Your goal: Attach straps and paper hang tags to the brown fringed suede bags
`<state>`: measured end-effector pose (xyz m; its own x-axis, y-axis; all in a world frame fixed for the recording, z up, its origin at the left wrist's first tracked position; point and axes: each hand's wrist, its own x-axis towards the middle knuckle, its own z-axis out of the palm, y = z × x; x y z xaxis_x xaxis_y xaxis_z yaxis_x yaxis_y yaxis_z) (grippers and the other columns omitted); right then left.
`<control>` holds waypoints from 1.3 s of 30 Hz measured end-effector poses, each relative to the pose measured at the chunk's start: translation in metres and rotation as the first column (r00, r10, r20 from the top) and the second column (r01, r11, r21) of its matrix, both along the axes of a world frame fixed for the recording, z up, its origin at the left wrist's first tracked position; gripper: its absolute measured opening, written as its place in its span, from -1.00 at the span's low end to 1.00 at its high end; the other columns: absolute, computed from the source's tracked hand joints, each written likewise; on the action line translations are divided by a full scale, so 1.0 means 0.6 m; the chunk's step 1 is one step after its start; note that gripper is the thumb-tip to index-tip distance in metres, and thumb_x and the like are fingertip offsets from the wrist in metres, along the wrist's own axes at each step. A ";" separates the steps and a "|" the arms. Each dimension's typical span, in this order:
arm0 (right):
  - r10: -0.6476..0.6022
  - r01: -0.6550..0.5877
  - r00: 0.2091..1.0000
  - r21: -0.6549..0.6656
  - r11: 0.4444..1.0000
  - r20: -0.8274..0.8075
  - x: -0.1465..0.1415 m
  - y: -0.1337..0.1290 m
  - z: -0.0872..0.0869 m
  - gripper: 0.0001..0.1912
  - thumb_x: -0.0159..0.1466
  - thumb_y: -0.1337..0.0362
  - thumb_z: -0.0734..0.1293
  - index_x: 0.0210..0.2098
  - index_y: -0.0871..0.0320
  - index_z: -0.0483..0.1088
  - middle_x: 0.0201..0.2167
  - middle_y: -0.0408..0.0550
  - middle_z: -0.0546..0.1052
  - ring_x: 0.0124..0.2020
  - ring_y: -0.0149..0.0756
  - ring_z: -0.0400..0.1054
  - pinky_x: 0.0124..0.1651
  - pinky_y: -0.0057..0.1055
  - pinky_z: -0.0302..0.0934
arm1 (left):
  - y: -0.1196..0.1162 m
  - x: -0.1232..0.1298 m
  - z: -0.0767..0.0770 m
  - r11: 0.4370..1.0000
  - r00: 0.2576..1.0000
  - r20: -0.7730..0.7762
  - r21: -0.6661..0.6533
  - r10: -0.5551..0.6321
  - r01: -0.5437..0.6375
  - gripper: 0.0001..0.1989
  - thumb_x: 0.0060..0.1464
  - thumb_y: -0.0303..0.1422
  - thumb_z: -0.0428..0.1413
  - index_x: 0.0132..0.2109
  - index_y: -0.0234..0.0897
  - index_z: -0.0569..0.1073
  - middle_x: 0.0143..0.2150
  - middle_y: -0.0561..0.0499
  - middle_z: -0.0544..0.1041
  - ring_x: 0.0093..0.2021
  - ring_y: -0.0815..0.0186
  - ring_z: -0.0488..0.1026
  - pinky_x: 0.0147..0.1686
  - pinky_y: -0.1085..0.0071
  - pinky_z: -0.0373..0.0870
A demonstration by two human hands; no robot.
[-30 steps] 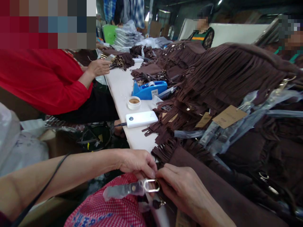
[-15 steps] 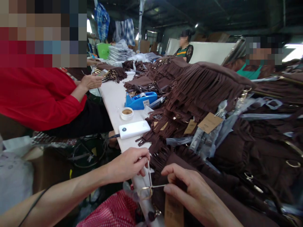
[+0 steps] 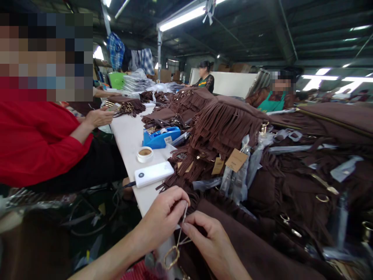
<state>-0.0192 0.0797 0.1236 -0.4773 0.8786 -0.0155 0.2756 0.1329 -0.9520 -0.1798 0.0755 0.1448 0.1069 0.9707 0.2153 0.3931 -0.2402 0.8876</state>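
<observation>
Left hand [image 3: 170,206] and right hand [image 3: 208,235] pinch white cord [image 3: 179,232]; gold-toned metal loop [image 3: 176,254] sits below the grip, near the table's [image 3: 122,136] left edge.

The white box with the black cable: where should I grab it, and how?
Probably around the middle, coming from above, thumb on one long edge and fingers on the other. The white box lies flat on the table, so its long sides look easy to pinch. The black cable leaves one short end, and brown fringe crowds the other.

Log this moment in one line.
left hand: pinching white cord; right hand: fingertips at cord; gold ring: below both hands; tape dispenser: on table
</observation>
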 end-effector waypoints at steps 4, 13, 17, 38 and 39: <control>-0.001 0.001 1.000 0.038 0.999 -0.008 0.003 -0.001 0.000 -0.74 0.28 0.22 0.27 -0.53 0.14 0.36 -0.51 -0.21 0.41 -0.41 -0.36 0.27 -0.33 -0.48 0.10 | 0.003 0.006 -0.005 0.997 0.996 0.085 -0.079 -0.008 0.015 -0.84 0.15 -0.37 -0.06 -0.32 -0.25 0.40 -0.45 0.11 0.36 -0.46 0.39 0.30 -0.41 0.46 0.24; 0.021 -0.023 0.999 0.098 0.995 0.028 0.011 0.003 -0.004 -0.72 0.31 0.20 0.25 -0.51 0.14 0.34 -0.49 -0.20 0.38 -0.40 -0.36 0.27 -0.32 -0.48 0.09 | -0.039 -0.015 -0.046 0.873 0.977 0.214 -0.471 -0.025 0.126 -0.83 -0.10 -0.31 0.18 -0.35 -0.33 0.49 -0.53 0.13 0.39 -0.51 0.41 0.27 -0.52 0.53 0.16; 0.025 -0.032 0.997 0.089 0.996 0.075 0.012 0.002 0.001 -0.73 0.31 0.20 0.24 -0.50 0.14 0.35 -0.50 -0.19 0.37 -0.39 -0.35 0.26 -0.32 -0.45 0.08 | -0.048 -0.006 -0.062 0.914 0.965 0.260 -0.397 0.026 0.082 -0.85 -0.09 -0.32 0.12 -0.45 -0.34 0.49 -0.52 0.10 0.41 -0.45 0.39 0.28 -0.43 0.50 0.18; -0.308 -0.220 0.750 -0.659 0.719 -0.586 0.037 0.021 0.005 -0.53 -0.08 0.29 0.61 -0.15 0.15 0.56 -0.10 0.03 0.64 0.01 -0.19 0.50 0.09 -0.34 0.33 | -0.041 -0.011 -0.080 0.806 0.260 0.893 -0.446 0.368 0.388 -0.82 -0.30 -0.48 0.38 -0.43 -0.37 0.58 -0.50 -0.04 0.56 -0.57 0.47 0.38 -0.64 0.62 0.03; -0.296 -0.196 0.759 -0.637 0.746 -0.581 0.036 0.021 0.005 -0.50 -0.08 0.30 0.61 -0.13 0.14 0.56 -0.08 0.03 0.63 0.04 -0.19 0.49 0.10 -0.35 0.32 | -0.042 -0.009 -0.080 0.811 0.270 0.884 -0.460 0.381 0.361 -0.81 -0.32 -0.52 0.37 -0.42 -0.36 0.60 -0.50 -0.03 0.56 -0.60 0.50 0.34 -0.65 0.63 -0.01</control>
<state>0.0022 0.0922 0.1264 -0.5441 0.7872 -0.2901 -0.4085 -0.5506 -0.7280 -0.1855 0.0505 0.0966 0.1874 0.9237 -0.3342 -0.7730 0.3486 0.5300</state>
